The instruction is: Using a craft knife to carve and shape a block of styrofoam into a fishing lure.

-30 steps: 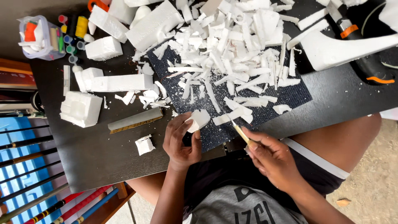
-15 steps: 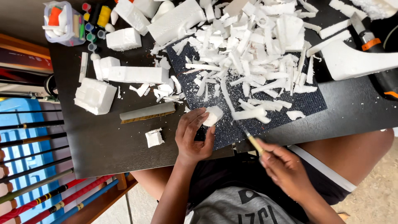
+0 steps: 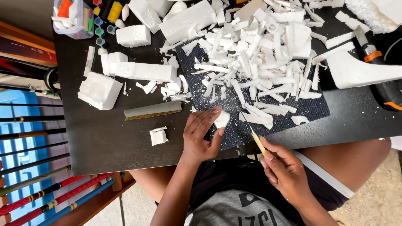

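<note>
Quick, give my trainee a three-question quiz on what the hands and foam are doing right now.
1. True or false: the right hand holds a thin blade with a yellow handle.
2. What does the left hand hold? A) a paint pot B) a small white foam piece C) a sanding block
3. The foam shavings lie mostly on a dark ____ mat.

Key: 1 true; 2 B; 3 blue.
</note>
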